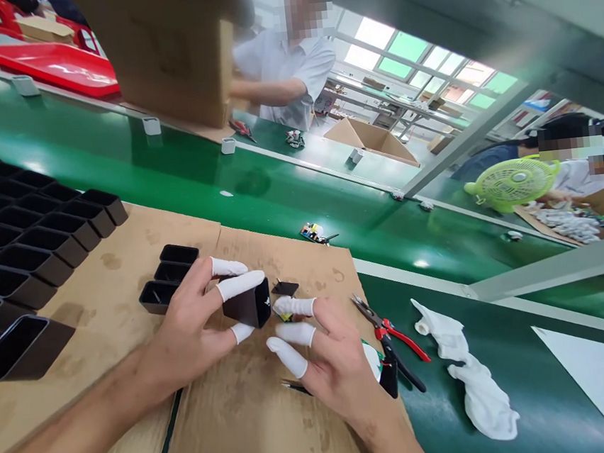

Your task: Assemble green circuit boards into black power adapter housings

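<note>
Pinching the black case in our left hand, grip clamped across its walls; it looks light, stiff, slick. Our right hand hovers, grip apart.

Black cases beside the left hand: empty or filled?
Empty: the three black cases sit open side up on the cardboard, insides dark and bare.
</note>
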### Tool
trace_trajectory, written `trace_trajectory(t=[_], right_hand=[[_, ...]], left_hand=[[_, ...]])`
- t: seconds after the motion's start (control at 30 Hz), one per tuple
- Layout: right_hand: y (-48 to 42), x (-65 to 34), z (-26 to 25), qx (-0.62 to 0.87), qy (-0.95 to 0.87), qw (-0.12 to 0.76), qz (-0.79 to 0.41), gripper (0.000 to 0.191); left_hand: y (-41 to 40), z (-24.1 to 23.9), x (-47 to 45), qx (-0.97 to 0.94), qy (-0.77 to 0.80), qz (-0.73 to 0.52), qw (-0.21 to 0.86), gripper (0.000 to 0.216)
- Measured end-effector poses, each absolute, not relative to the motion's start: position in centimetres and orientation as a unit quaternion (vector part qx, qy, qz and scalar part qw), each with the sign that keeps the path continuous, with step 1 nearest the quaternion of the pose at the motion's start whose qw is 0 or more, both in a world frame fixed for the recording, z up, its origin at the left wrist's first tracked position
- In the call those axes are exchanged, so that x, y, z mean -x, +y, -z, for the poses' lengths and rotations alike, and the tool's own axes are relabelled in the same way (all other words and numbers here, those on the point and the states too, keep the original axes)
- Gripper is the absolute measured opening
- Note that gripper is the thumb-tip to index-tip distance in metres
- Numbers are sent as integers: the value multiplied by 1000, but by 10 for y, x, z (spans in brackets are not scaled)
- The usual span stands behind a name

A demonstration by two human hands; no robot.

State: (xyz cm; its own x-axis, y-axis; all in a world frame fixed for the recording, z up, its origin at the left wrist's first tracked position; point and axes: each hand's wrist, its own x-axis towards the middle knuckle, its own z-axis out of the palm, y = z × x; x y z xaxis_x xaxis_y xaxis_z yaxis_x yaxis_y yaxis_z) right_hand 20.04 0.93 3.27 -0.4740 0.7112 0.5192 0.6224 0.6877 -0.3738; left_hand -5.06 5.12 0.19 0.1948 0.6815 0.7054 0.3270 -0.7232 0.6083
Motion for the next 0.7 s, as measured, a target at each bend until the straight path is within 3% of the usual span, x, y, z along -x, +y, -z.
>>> trace_trajectory(t=[0.07,0.2,0.33,0.43,0.5,0.63,0.7], right_hand=[[9,-200,-35,382,-843,369,-79,17],[8,-199,-36,402,-849,330,-92,44],[8,-196,-35,387,-856,332,-88,9],[8,-195,-35,393,-836,372,-89,18],[9,-195,-35,396,-847,348,-73,32],[13,-198,-33,381,-860,338,-31,9],[13,-199,-32,382,-853,355,-24,11]], left_hand=[[51,-1,50,-757,340,-533,166,61],[47,1,47,-766,331,-520,182,61],[42,4,43,-783,321,-494,201,63],[41,7,40,-788,314,-486,210,64],[43,7,40,-782,316,-491,216,64],[45,6,41,-773,321,-500,221,61],[45,4,41,-772,323,-502,218,61]])
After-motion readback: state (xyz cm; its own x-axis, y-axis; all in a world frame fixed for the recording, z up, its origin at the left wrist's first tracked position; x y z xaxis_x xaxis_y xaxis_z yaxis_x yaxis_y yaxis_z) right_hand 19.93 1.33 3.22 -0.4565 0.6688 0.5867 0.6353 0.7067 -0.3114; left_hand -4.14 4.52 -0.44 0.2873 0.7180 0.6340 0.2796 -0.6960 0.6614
